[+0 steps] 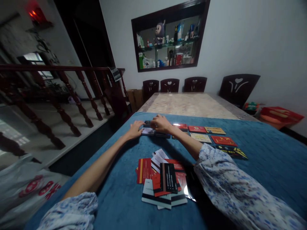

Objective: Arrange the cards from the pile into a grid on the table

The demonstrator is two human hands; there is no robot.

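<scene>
- Head view, centre: my left hand (134,130) is half spread, fingertips at the black stack (147,122) and pale stack (148,131) of cards
- Just right, my right hand (161,124) curls; whether it pinches anything, I cannot tell
- Loose cards (169,179) lie lower centre

The cards (157,183) look like smooth plastic, the tablecloth (120,191) like soft, matt fabric.

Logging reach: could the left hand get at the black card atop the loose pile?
Likely yes: the left hand is beside the whitish card stack, but the black card lies uncovered atop the pile, neither arm across it.
</scene>
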